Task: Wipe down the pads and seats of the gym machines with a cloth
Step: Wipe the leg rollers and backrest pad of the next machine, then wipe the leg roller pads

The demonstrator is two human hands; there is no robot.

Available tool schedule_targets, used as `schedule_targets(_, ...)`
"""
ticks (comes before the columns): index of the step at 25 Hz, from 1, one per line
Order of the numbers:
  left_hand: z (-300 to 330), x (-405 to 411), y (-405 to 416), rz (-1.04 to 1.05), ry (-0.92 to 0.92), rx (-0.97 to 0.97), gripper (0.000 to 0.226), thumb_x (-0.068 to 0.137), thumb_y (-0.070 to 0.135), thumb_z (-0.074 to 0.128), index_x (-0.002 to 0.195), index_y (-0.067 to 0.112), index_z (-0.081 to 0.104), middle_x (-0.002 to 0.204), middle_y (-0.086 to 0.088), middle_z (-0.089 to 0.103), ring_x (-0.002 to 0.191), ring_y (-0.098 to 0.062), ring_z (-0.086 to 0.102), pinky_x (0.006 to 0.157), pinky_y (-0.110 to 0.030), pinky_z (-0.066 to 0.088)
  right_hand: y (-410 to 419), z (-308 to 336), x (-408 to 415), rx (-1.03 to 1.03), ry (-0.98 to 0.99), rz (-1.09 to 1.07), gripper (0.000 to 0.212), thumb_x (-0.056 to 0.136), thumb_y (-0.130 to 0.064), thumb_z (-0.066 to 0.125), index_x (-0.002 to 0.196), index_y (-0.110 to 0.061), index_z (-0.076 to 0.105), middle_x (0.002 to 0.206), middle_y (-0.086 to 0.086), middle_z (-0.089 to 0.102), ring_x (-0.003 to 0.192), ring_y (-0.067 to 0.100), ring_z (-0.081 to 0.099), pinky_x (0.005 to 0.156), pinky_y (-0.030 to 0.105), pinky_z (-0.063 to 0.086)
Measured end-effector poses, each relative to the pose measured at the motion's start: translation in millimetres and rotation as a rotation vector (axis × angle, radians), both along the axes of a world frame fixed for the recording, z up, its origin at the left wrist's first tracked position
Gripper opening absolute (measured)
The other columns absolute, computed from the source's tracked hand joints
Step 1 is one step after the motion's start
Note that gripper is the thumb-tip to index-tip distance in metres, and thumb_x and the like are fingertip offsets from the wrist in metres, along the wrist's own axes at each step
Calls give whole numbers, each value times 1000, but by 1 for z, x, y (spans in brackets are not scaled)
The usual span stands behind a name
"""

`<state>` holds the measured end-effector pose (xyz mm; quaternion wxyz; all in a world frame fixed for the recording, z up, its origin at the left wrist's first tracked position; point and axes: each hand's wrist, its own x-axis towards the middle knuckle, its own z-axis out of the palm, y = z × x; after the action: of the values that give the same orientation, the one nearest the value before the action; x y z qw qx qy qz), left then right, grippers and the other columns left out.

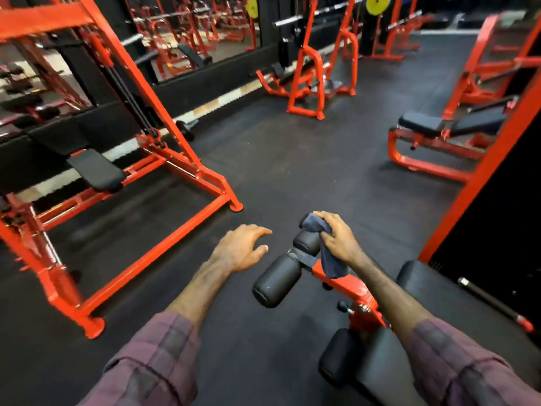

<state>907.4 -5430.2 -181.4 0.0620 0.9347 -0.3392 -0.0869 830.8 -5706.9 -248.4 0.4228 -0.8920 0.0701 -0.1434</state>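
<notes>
Gripping a dark blue cloth (323, 244), the right hand (336, 238) had its fingers curled round it, pressing it onto the upper roller pad (306, 241) of the orange bench frame (348, 284). Cloth tail hung over the frame. Lower roller pad (276, 280) sat just beside, untouched. Left hand (243, 250) hovered over the black floor (292, 159), fingers spread and relaxed, holding nothing. Bench seat pad (360, 373) lay under the right forearm.

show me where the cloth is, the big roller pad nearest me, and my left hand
dark blue cloth (328, 253), head view, on the hanging fold below the right hand.
large black roller pad (276, 281), head view, mid-cylinder.
left hand (240, 250), head view, back of the hand.
</notes>
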Motion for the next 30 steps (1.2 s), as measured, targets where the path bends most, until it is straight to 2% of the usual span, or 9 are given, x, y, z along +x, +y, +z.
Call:
schedule_targets(4,-62,57,3,-114,133,25,53,97,48,52,149,37,52,148,6,56,139,-23,50,111,-50,46,46,-67,15,186,69,-151,64,81,3,51,145,-1,57,146,18,56,140,31,50,119,16,27)
schedule_targets(7,-114,107,-5,-209,211,52,56,93,49,51,148,37,52,143,8,58,133,-22,55,108,-49,49,71,-119,25,339,72,-360,62,86,4,52,147,-5,55,150,14,53,142,23,47,124,32,29)
schedule_targets(10,-161,146,-22,-283,271,69,55,99,35,62,152,33,49,147,7,54,136,-20,52,112,-47,46,103,-186,36,453,65,-540,62,91,-5,53,153,-10,51,159,9,46,150,23,41,126,34,29)
schedule_targets(15,-249,193,-43,-476,476,264,88,94,32,76,166,30,26,172,5,21,157,-21,25,126,-45,30,173,-287,69,600,165,-805,66,97,-20,53,162,-27,41,171,-1,29,159,16,25,130,44,25)
schedule_targets(17,-278,208,-46,-597,517,335,100,91,32,81,168,28,17,176,5,7,159,-18,11,127,-45,22,206,-308,77,511,276,-809,64,102,-29,59,163,-30,38,174,0,23,160,19,22,130,46,22)
schedule_targets(20,-312,229,-50,-574,569,221,97,93,24,79,168,22,18,176,1,4,160,-12,6,131,-46,19,236,-321,83,282,419,-759,65,106,-50,56,165,-32,34,177,2,14,162,24,13,129,42,15)
schedule_targets(24,-348,250,-49,-703,664,247,130,79,35,92,169,23,-1,175,7,-20,162,-11,-7,130,-44,21,225,-344,117,245,440,-811,68,104,-73,29,165,-51,11,177,-6,-12,163,36,-2,122,70,23)
schedule_targets(27,-360,247,-48,-795,630,256,158,59,62,97,168,22,-10,171,9,-30,162,-13,-13,127,-39,21,185,-356,147,380,384,-921,67,102,-77,26,163,-57,6,176,-10,-13,162,38,9,123,66,27)
schedule_targets(30,-369,249,-40,-799,653,161,162,54,60,100,168,22,-9,173,6,-25,162,-12,-12,128,-38,19,171,-357,151,467,322,-1010,66,102,-74,32,162,-58,9,177,-7,2,157,36,26,123,59,30)
